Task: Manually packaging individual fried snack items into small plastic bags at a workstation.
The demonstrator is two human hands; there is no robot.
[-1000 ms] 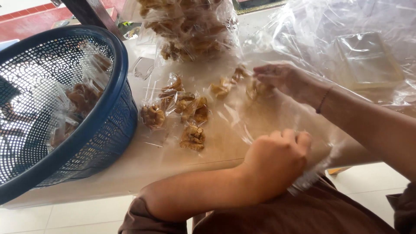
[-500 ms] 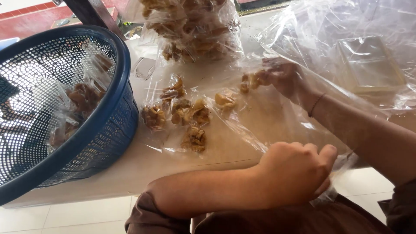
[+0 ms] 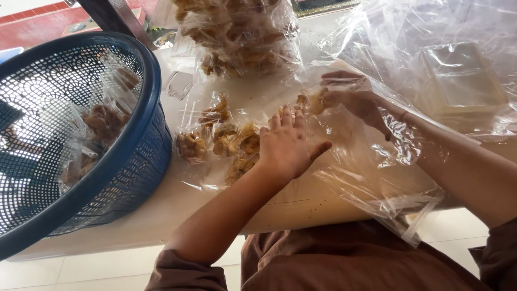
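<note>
pale table (image 3: 161,215) carries fried snacks (image 3: 226,137) inside a clear plastic bag (image 3: 371,178). left hand (image 3: 288,145) lies flat, fingers spread, on the bag; right hand (image 3: 353,99), inside it, pinches a snack. blue basket (image 3: 134,156) stands left.

We see a clear, glossy, crinkled plastic bag (image 3: 377,178), rough, matt golden fried snacks (image 3: 237,143), a perforated blue plastic basket (image 3: 145,134) with a slight sheen, and a smooth, matt pale table (image 3: 301,207). Our sleeves (image 3: 188,272) are matt brown cloth.
</note>
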